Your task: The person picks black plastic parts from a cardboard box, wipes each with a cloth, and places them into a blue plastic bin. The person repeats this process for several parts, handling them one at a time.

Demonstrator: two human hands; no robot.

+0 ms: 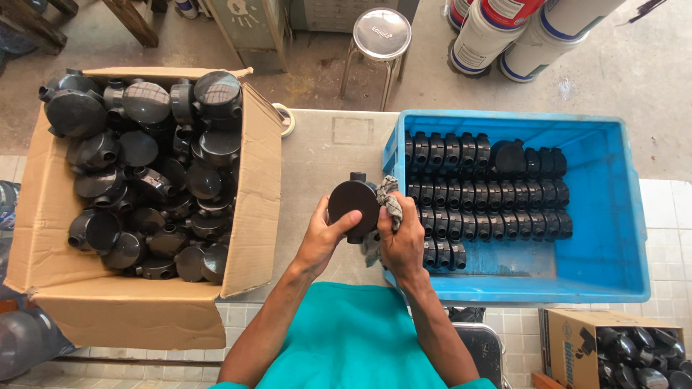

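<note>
My left hand [321, 238] grips a round black plastic junction box [353, 202] from below, its flat lid facing up and short pipe stubs sticking out at top and bottom. Pressed against the box's right side is a grey rag [390, 204], held by my right hand [404, 241]. Both hands hover over the grey table [331, 144], between a cardboard box [256, 187] on the left and a blue plastic crate [605, 216] on the right.
The cardboard box is heaped with several loose black junction boxes [144, 173]. In the blue crate, similar boxes [483, 194] stand in neat rows. A metal stool [381, 34] and white buckets [504, 32] stand beyond the table. A smaller carton of fittings [613, 349] sits bottom right.
</note>
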